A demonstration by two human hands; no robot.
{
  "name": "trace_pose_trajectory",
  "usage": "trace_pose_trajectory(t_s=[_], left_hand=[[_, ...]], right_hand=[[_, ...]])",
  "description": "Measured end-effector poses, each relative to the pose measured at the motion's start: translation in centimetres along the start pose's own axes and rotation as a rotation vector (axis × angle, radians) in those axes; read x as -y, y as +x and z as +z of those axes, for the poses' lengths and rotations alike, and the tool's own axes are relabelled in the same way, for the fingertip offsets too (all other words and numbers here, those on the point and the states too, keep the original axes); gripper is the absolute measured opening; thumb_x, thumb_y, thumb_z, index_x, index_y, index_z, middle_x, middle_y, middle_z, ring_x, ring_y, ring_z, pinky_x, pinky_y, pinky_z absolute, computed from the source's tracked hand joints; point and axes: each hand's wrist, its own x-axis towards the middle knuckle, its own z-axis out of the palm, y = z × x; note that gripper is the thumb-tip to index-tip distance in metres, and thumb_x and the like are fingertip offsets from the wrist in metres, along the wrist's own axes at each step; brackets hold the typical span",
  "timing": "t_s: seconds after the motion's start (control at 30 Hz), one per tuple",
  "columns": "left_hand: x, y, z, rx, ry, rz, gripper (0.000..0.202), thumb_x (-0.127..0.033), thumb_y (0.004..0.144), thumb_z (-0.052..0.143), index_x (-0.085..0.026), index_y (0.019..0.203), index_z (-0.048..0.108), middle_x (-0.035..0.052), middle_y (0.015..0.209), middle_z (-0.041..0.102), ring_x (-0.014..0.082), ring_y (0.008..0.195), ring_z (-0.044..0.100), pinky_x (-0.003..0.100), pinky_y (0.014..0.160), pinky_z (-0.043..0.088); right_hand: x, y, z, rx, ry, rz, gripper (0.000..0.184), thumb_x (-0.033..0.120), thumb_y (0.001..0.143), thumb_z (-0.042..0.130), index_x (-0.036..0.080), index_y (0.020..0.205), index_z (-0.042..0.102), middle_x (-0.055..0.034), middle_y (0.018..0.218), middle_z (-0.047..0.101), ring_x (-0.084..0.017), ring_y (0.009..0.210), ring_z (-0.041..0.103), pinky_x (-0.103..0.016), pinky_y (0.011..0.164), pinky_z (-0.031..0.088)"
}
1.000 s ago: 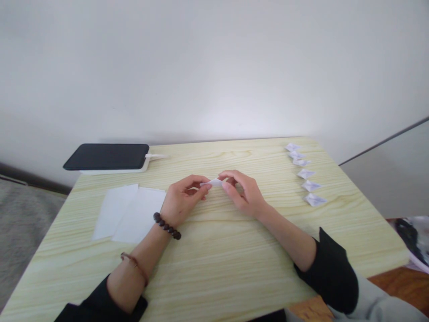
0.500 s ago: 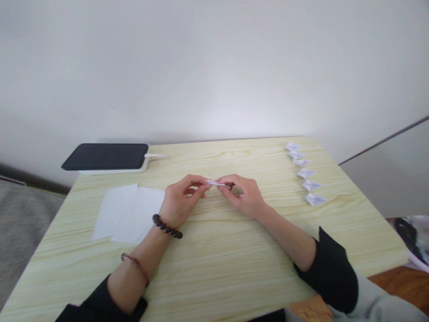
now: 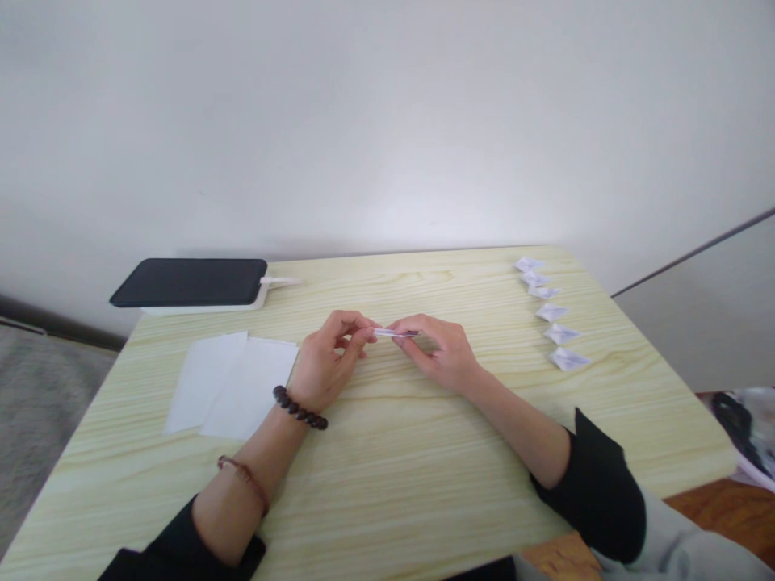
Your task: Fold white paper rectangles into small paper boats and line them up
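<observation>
While pinched flat, folded paper (image 3: 395, 332) spans left hand (image 3: 324, 367) and right hand (image 3: 441, 355) (2 grips).

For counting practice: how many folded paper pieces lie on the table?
6, in a line by the right edge, far to near: first, second, third, fourth, fifth, sixth. The left hand and right hand pinch another piece.

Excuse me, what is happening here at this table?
A person sits at a light wooden table and pinches a small folded paper between the left hand and the right hand. Six small folded pieces lie in a row at the right. Two white sheets lie at the left, and a dark phone rests at the far left corner.
</observation>
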Motion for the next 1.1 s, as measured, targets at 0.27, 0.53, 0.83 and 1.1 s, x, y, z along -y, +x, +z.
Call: trace_pose_trajectory(t_s=[0.27,0.53,0.83,1.1], left_hand=[[-0.64,-0.09,-0.19,-0.029,0.227,0.144,0.016,-0.032,0.089,0.055,-0.018,0.094,0.061,0.0053,0.101,0.071,0.0131,0.077,0.067,0.022,0.060,0.057],[-0.82,-0.05,-0.61,-0.060,0.444,0.343,0.015,-0.027,0.088,0.055,-0.021,0.094,0.067,0.0046,0.105,0.072,0.0141,0.083,0.069,0.022,0.066,0.057],[-0.99,-0.16,-0.68,-0.105,0.473,0.331,0.013,-0.026,0.089,0.055,-0.019,0.089,0.065,0.0032,0.103,0.072,0.0088,0.066,0.066,0.018,0.059,0.055],[-0.78,-0.04,-0.73,-0.075,0.457,0.392,0.007,-0.022,0.086,0.059,-0.018,0.090,0.064,0.0036,0.101,0.072,0.0096,0.070,0.067,0.019,0.061,0.055]], right_hand=[[0.43,0.09,-0.04,-0.042,-0.026,0.090,0.010,0.024,0.087,0.055,0.020,0.090,0.064,-0.0027,0.084,0.072,-0.013,0.075,0.067,-0.024,0.071,0.052],[0.47,0.01,0.01,-0.050,-0.023,0.119,0.010,0.024,0.087,0.055,0.020,0.090,0.063,-0.0027,0.083,0.072,-0.014,0.075,0.068,-0.024,0.071,0.053],[0.68,0.10,-0.12,-0.047,-0.017,0.099,0.010,0.022,0.087,0.055,0.020,0.091,0.064,-0.0020,0.082,0.073,-0.013,0.073,0.068,-0.023,0.069,0.053],[0.30,-0.02,-0.08,-0.030,-0.028,0.033,0.012,0.021,0.088,0.054,0.021,0.093,0.064,-0.0027,0.088,0.073,-0.014,0.081,0.069,-0.024,0.074,0.053]])
